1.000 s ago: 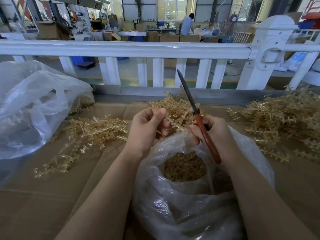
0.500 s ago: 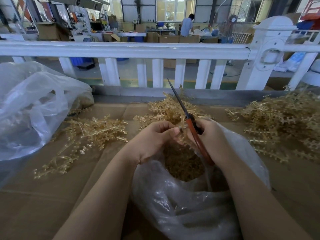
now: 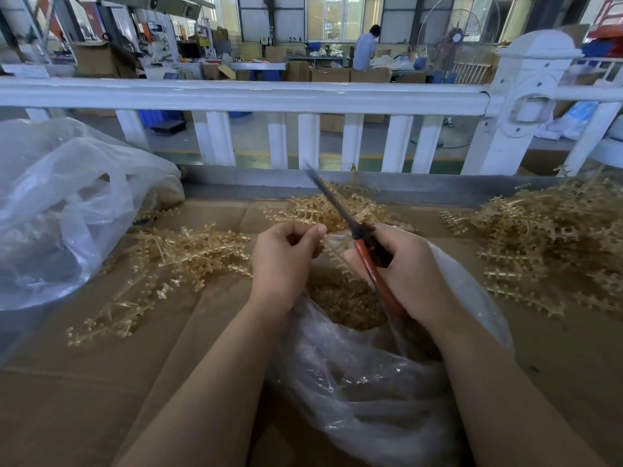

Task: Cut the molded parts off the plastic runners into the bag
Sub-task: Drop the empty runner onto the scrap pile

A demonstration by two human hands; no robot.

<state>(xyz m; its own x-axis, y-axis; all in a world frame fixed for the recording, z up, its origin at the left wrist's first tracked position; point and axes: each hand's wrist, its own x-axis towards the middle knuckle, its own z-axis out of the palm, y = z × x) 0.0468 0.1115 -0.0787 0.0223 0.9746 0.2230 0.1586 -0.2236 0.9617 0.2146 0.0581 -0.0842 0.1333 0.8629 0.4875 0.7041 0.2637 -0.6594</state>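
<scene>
Runners (image 3: 340,251) of amber plastic sat pinched in the curled fingers of the left hand (image 3: 283,261), just above the open mouth of the clear bag (image 3: 371,392); the right hand (image 3: 404,271) gripped red-handled scissors (image 3: 365,246) (blades pointing away, blurred) beside it, with cut parts (image 3: 344,305) lying inside the bag

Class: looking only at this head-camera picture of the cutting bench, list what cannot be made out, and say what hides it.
- Scissors tip: motion-blurred, so whether the blades are open is unclear.
- What the left hand pinches: hidden by its curled fingers.
- Lower scissor handle: covered by the right hand and the bag.
- Cut parts in the bag: too small to tell apart.
</scene>
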